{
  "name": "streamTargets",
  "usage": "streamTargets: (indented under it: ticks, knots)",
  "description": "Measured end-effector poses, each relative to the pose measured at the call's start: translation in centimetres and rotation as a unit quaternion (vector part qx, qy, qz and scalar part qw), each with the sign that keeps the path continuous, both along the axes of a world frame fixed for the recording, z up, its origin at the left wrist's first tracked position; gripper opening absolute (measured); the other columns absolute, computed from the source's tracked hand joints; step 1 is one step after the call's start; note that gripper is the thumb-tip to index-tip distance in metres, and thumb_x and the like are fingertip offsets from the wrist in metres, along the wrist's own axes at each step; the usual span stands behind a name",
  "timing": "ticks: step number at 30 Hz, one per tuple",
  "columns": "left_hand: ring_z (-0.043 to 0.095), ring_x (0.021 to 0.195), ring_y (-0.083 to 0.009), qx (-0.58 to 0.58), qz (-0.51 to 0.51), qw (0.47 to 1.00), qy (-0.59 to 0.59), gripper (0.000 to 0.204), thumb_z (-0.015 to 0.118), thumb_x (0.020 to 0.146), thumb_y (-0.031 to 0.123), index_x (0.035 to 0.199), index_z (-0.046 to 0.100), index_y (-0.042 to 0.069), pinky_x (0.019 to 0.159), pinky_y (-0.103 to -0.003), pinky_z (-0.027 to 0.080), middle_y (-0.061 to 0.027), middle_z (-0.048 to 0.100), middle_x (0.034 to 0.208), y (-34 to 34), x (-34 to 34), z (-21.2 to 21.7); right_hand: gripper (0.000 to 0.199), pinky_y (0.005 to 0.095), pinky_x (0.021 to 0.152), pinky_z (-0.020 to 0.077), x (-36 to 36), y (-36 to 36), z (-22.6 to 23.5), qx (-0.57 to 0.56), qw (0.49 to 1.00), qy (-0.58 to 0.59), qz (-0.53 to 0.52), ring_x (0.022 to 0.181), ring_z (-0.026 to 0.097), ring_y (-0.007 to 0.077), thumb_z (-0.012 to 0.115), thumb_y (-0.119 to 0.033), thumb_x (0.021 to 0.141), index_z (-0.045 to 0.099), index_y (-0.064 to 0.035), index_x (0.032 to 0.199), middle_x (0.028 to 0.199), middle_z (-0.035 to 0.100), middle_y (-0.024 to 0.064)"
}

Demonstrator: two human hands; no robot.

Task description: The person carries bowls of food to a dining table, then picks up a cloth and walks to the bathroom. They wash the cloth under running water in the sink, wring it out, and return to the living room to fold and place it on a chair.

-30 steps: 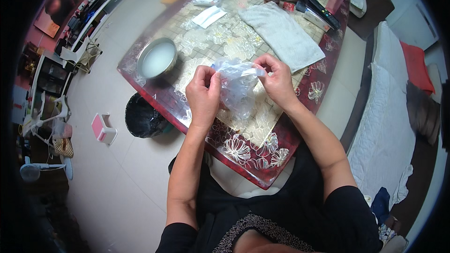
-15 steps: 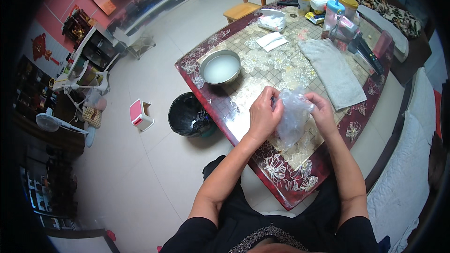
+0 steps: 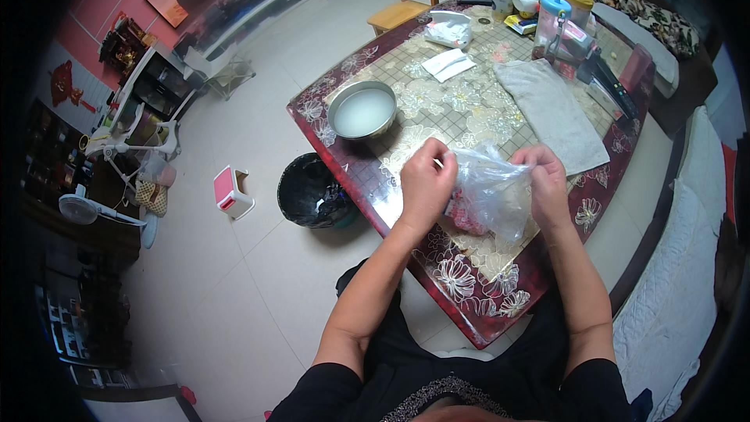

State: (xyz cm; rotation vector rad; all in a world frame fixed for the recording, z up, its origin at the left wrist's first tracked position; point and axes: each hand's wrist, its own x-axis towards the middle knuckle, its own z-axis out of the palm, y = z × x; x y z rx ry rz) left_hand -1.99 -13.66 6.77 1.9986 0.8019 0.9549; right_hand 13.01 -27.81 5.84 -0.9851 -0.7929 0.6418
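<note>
Shifted rightward, both hands — left hand (image 3: 424, 184), right hand (image 3: 547, 186) — stretch crinkly clear plastic bag (image 3: 491, 191).

– Which packages are seen?
– A clear plastic bag (image 3: 491, 191) with pinkish contents is held above the table's near edge; a white bag (image 3: 448, 30) and a yellow-lidded tub (image 3: 576, 1) are set at the far end.

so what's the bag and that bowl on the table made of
The bag, held at its top by the left hand and right hand, looks like thin clear plastic film: see-through, crinkled, glossy. The bowl looks like metal, probably steel: grey rim with a dull shine.
</note>
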Motion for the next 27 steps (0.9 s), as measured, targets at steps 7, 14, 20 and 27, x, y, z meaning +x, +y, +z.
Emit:
streamTargets:
  ticks: [7, 14, 20, 27]
  knots:
    - [0.050, 0.061, -0.0049, -0.296, -0.104, 0.926, -0.210, 0.006, 0.051, 0.088, 0.007, 0.083, 0.049, 0.005, 0.052, -0.019, 0.040, 0.0012, 0.051, 0.070, 0.9, 0.2, -0.5, 0.009, 0.0289, 0.080, 0.0420, -0.4, 0.1, 2.1, -0.071, 0.992, -0.101, -0.002, 0.087, 0.052, 0.0149, 0.050, -0.004, 0.078, 0.054, -0.0032, 0.086, 0.087, 0.058, 0.0075]
    - [0.049, 0.067, -0.0056, -0.224, -0.124, 0.949, -0.184, 0.007, 0.048, 0.083, 0.005, 0.084, 0.055, 0.005, 0.059, -0.020, 0.041, 0.0001, 0.056, 0.082, 1.2, 0.3, -1.0, 0.014, 0.0291, 0.075, 0.0423, -0.7, -0.2, 2.9, -0.079, 0.901, -0.380, -0.195, 0.086, 0.055, 0.0180, 0.056, 0.001, 0.074, 0.062, -0.0036, 0.086, 0.088, 0.058, 0.0075]
    - [0.052, 0.089, -0.0135, -0.328, -0.145, 0.890, -0.280, 0.012, 0.045, 0.081, 0.007, 0.088, 0.054, 0.004, 0.083, -0.029, 0.040, -0.0056, 0.058, 0.092, 3.1, -0.7, 0.3, 0.018, 0.0215, 0.066, 0.0381, 0.5, -0.6, 3.8, -0.089, 0.913, -0.302, -0.259, 0.082, 0.052, 0.0096, 0.053, 0.001, 0.078, 0.066, -0.0049, 0.091, 0.093, 0.057, 0.0032]
    - [0.053, 0.087, -0.0133, -0.391, -0.252, 0.823, -0.326, 0.006, 0.053, 0.083, 0.001, 0.082, 0.053, 0.007, 0.080, -0.026, 0.041, -0.0081, 0.060, 0.098, 3.7, -0.3, -0.3, 0.021, 0.0230, 0.071, 0.0445, 2.0, -0.5, 2.5, -0.056, 0.982, -0.050, -0.173, 0.088, 0.054, 0.0105, 0.047, -0.002, 0.085, 0.062, -0.0029, 0.099, 0.104, 0.058, 0.0049]
